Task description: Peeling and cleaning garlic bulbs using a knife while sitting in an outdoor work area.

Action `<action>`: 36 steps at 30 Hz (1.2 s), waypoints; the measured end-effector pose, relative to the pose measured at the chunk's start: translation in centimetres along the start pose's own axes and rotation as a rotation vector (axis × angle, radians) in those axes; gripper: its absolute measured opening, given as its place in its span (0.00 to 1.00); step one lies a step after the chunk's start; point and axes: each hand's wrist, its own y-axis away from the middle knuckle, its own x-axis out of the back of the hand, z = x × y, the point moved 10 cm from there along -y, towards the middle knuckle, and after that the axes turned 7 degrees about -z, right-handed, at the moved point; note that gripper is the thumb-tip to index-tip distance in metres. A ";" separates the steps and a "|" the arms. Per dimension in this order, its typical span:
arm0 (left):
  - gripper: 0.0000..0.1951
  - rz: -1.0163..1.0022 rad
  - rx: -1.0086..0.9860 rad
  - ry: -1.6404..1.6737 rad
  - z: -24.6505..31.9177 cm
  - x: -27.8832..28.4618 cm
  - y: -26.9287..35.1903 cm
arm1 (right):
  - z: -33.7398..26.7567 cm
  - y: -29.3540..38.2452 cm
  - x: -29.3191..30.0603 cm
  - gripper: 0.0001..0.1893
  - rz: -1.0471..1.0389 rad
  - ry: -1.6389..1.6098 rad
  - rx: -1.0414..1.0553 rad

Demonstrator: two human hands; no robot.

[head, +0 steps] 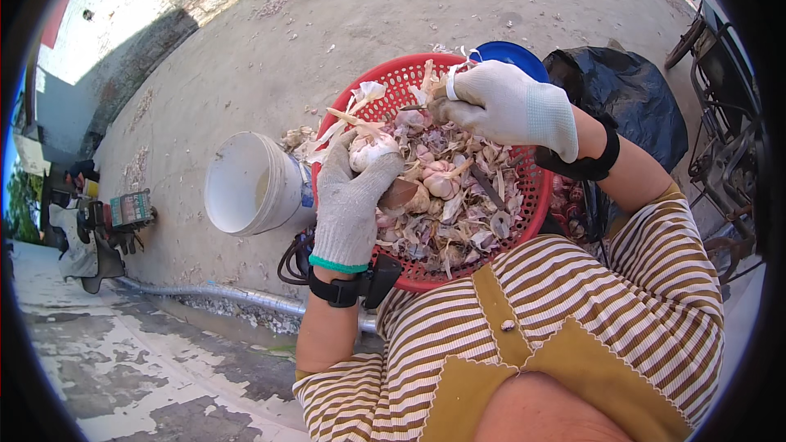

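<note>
A red plastic colander basket [424,282] sits in front of my body, full of garlic skins and several garlic bulbs [443,179]. My left hand [353,202], in a knitted glove with a green cuff, holds a garlic bulb [367,148] with its dry stem over the basket's left side. A brown blade-like piece [398,194] shows beside that thumb. My right hand [491,101], in a whitish glove with a pale band round a finger, is closed above the basket's far right side, pinching something thin, perhaps peel or a small tool; I cannot tell which.
A white plastic bucket [258,187] stands left of the basket. Behind the basket is a blue round container [513,58]; at right, a black plastic bag [632,104] and a metal-framed cart or cycle [727,153]. A pipe [245,296] runs along the ground at left.
</note>
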 end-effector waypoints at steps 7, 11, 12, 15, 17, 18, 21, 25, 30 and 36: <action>0.16 -0.060 -0.080 -0.291 0.7 -0.8 -0.8 | -2.8 1.2 -1.8 0.09 -0.050 0.269 0.167; 0.20 0.111 -0.214 -0.501 1.6 -0.3 -0.4 | -3.4 0.3 -2.7 0.08 -0.042 0.345 0.183; 0.20 0.110 -0.214 -0.502 1.6 0.0 -0.4 | -3.4 0.0 -2.9 0.08 -0.042 0.320 0.157; 0.18 -0.011 -0.133 -0.453 0.7 -0.5 -0.5 | -2.4 -1.5 -2.0 0.08 0.133 0.215 0.081; 0.16 -0.075 0.027 -0.080 -0.2 -3.0 0.7 | 2.3 -4.1 -0.1 0.12 0.249 -0.028 -0.092; 0.15 -0.076 -0.058 0.061 1.5 -3.7 0.8 | 2.6 -4.2 0.0 0.13 0.239 -0.318 -0.019; 0.14 -0.025 0.003 0.017 0.4 -1.8 0.0 | 0.2 -2.9 -0.3 0.13 0.129 -0.516 0.055; 0.21 0.014 -0.156 -0.596 1.1 -1.3 -0.5 | -3.4 -2.3 -1.8 0.13 0.080 -0.205 0.152; 0.27 0.082 -0.226 -0.812 3.4 -1.8 0.2 | -1.3 -3.8 -2.5 0.10 0.103 -0.656 0.110; 0.32 0.006 -0.135 0.174 0.9 0.5 0.3 | 7.5 -3.2 0.8 0.10 0.156 -1.045 -0.163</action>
